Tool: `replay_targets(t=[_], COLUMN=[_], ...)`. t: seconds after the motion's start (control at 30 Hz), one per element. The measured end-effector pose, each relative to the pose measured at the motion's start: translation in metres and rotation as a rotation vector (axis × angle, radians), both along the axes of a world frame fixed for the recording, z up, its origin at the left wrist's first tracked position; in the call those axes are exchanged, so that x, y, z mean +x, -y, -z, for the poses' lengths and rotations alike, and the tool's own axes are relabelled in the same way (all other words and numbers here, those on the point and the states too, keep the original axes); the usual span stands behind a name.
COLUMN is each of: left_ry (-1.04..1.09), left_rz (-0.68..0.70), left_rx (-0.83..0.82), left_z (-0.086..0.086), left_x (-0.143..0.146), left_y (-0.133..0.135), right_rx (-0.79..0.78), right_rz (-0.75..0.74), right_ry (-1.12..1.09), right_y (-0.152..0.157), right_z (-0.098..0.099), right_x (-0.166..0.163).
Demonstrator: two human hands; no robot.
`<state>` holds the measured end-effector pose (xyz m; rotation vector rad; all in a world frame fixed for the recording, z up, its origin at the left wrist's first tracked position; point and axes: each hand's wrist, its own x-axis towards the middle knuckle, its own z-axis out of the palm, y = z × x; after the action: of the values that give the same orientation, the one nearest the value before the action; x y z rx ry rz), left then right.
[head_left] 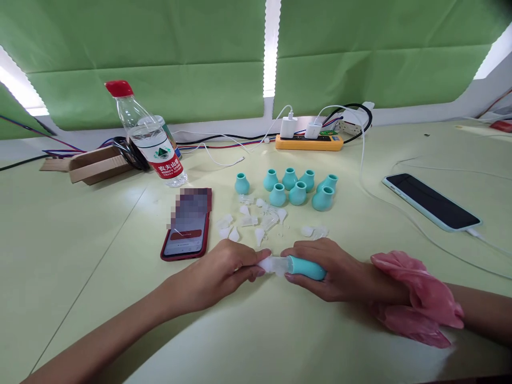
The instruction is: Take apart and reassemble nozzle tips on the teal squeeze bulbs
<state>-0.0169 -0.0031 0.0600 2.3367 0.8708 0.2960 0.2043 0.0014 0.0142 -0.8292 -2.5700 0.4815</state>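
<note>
My right hand (326,269) is closed around a teal squeeze bulb (306,268) lying on its side. A clear plastic tube piece (280,265) joins the bulb's open end and points left. On the other end of that piece is a white soft tip (265,263), pinched between the thumb and fingers of my left hand (236,266). Beyond my hands lie loose white tips (260,236) and clear plastic pieces (269,220), with some tiny rings among them. Several more teal bulbs (297,193) stand upright behind these, necks up.
A phone in a red case (186,229) lies left, near a water bottle (158,144) and an open cardboard box (100,164). An orange power strip (309,143) with chargers sits at the back. Another phone (432,200) charges at right, its white cable (394,210) crossing the table.
</note>
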Motion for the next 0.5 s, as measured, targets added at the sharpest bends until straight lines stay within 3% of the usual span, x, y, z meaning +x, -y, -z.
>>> replay_targets(t=[0.13, 0.27, 0.5], left_ry=[-0.138, -0.204, -0.02], left_rz=[0.066, 0.12, 0.149], left_rx=[0.262, 0.399, 0.49], left_z=[0.003, 0.008, 0.008], left_x=[0.002, 0.003, 0.003], left_y=[0.002, 0.004, 0.002], right_rx=[-0.026, -0.102, -0.245], right_rz=[-0.01, -0.053, -0.077], right_ry=[-0.005, 0.038, -0.038], right_y=[-0.003, -0.007, -0.011], right_z=[-0.004, -0.008, -0.018], right_x=[-0.001, 0.001, 0.003])
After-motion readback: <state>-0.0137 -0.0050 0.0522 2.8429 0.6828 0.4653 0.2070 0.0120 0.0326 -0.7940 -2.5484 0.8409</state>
